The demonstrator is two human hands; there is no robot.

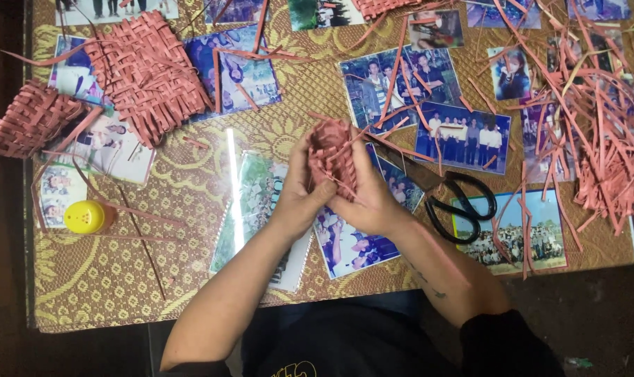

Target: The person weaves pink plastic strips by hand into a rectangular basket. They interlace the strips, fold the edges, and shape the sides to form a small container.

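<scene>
Both my hands hold a small woven piece [331,150] made of reddish-pink strips, lifted just above the table's middle. My left hand [297,197] grips its left side with the thumb pressed against the weave. My right hand [370,200] clasps the right side, fingers curled around it. Loose strip ends stick out from the piece toward the right. Part of the weave is hidden behind my fingers.
A flat woven mat [148,73] and a woven basket shape [28,120] lie at the left. Black scissors [460,206] rest right of my hands. A heap of loose strips [599,146] fills the right. A yellow cap [84,216] sits near the left edge. Photographs [463,137] lie under the table's cover.
</scene>
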